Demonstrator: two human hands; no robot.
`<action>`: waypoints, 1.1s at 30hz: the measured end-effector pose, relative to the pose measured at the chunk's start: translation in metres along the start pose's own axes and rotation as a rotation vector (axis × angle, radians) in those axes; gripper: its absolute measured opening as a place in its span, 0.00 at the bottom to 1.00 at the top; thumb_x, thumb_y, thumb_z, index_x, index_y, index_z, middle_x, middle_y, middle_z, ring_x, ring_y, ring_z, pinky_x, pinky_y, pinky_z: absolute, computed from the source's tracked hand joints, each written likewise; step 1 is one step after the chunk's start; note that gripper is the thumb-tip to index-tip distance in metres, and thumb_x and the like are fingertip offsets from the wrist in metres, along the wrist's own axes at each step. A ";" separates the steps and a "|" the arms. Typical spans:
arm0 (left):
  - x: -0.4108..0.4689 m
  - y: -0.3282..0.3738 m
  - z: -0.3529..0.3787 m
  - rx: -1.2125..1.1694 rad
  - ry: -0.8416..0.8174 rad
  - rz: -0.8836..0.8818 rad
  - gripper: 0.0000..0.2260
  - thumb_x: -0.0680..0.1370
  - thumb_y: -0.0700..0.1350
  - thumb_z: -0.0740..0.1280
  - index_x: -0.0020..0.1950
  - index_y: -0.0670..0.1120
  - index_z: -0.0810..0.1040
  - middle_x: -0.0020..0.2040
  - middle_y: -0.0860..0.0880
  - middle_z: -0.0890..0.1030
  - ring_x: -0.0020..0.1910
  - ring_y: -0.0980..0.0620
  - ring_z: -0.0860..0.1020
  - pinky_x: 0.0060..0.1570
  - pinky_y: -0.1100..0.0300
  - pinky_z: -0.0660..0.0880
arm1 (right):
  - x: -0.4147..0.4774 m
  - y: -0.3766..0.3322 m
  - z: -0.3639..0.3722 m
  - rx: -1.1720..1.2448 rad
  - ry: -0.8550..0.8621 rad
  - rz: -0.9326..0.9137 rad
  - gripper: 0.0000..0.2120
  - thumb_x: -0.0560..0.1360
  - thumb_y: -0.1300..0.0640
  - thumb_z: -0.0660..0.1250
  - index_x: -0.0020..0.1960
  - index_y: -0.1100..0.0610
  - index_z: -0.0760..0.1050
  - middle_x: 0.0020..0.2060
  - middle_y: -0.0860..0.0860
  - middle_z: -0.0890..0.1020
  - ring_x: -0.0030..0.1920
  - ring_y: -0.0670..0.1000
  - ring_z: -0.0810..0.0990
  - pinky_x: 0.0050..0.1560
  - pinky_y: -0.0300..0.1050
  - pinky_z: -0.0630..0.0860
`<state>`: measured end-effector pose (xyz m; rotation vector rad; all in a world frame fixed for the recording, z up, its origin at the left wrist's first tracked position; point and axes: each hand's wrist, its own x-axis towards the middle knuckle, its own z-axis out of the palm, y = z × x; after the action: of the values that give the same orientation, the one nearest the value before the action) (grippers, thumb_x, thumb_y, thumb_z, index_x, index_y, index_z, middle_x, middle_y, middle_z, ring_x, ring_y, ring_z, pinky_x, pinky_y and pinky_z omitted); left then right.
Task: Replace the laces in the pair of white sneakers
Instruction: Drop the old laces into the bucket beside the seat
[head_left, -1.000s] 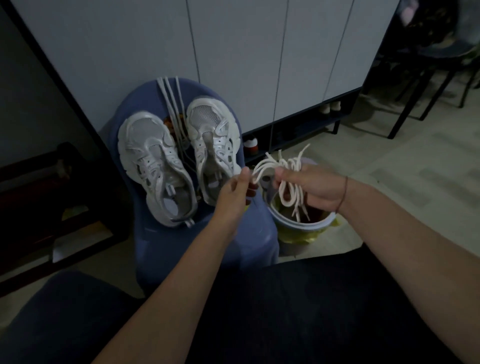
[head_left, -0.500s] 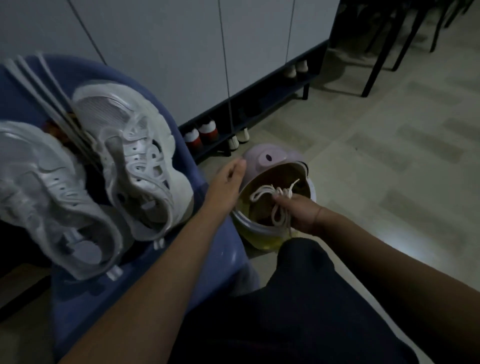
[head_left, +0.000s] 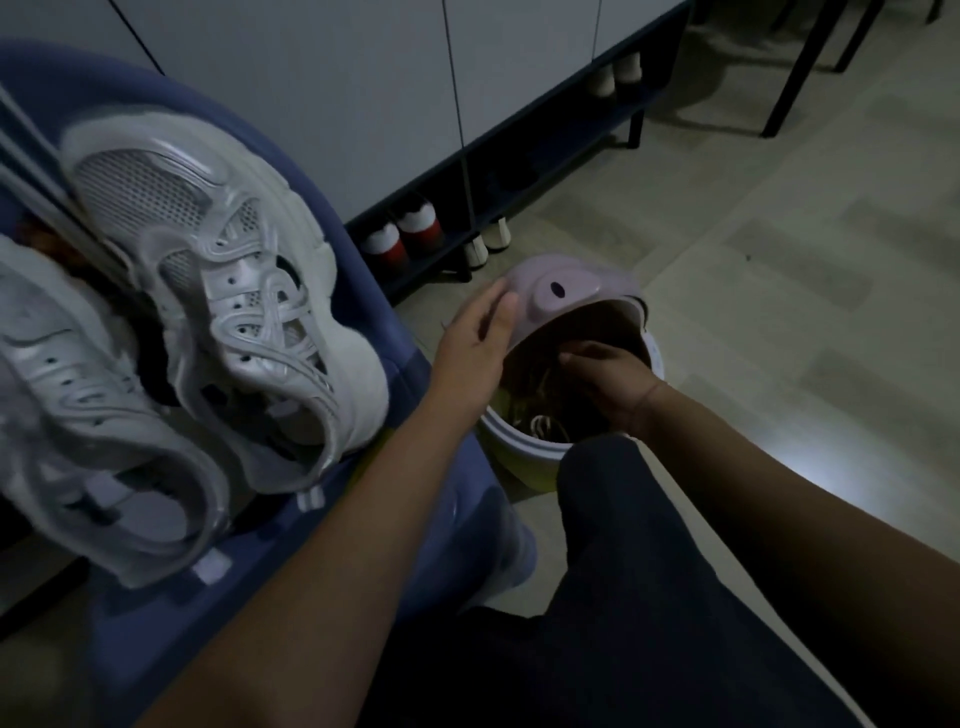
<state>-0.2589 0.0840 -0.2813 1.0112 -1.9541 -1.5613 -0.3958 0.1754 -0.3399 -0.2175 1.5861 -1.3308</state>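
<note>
Head camera, looking down in dim light. A pair of white sneakers lies side by side on a smooth blue plastic seat (head_left: 379, 332) at the left. The nearer sneaker (head_left: 223, 291) has a mesh toe panel, glossy wavy overlays, a thick foam-like sole and rows of small eyelet holes. The other sneaker (head_left: 88, 415), at the left edge, is blurred but of the same make. Both lie sole down. Their long axes run from upper left to lower right, toes toward the cabinet and heel openings toward the person. Pale flat laces (head_left: 31, 171) show as blurred streaks on the seat beyond the toes.

Right of the seat, on the floor, stands a round bin (head_left: 519, 441) with a white rim and a yellowish liner. Its domed lilac plastic lid (head_left: 561, 291) is tipped up. The left hand (head_left: 475, 348) rests against the lid's edge, fingers fairly straight, thumb on its face. The right hand (head_left: 608, 379) reaches down inside the bin with bent fingers; whether it grips anything cannot be told. A loop of white lace (head_left: 543, 423) lies lower in the bin, apart from those fingers.

Behind are matt white cabinet doors (head_left: 363, 104), with shoes (head_left: 405, 234) on the low shelf beneath. The floor is pale planks (head_left: 779, 260). Dark trousers (head_left: 649, 597) fill the foreground.
</note>
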 end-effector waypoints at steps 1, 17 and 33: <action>-0.004 0.004 -0.002 -0.009 -0.006 -0.007 0.23 0.81 0.59 0.58 0.73 0.50 0.69 0.71 0.50 0.73 0.69 0.53 0.71 0.70 0.49 0.69 | -0.004 -0.002 -0.002 0.000 -0.008 -0.012 0.14 0.78 0.60 0.64 0.62 0.60 0.74 0.55 0.57 0.79 0.55 0.55 0.78 0.50 0.45 0.76; -0.131 0.083 -0.160 0.034 0.335 0.267 0.15 0.77 0.64 0.61 0.55 0.57 0.79 0.55 0.54 0.83 0.56 0.57 0.79 0.56 0.61 0.75 | -0.157 -0.107 0.125 0.005 -0.318 -0.426 0.07 0.78 0.62 0.61 0.45 0.60 0.77 0.33 0.51 0.80 0.33 0.45 0.77 0.37 0.37 0.76; -0.125 0.049 -0.292 0.300 0.827 0.134 0.18 0.82 0.51 0.61 0.69 0.45 0.72 0.70 0.46 0.71 0.67 0.49 0.69 0.61 0.63 0.61 | -0.085 -0.217 0.325 -0.789 -0.011 -0.922 0.16 0.72 0.47 0.70 0.54 0.57 0.80 0.50 0.53 0.83 0.50 0.49 0.78 0.56 0.43 0.74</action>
<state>0.0186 -0.0013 -0.1436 1.3310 -1.6098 -0.6049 -0.2030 -0.0546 -0.0765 -1.5812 2.0236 -1.2318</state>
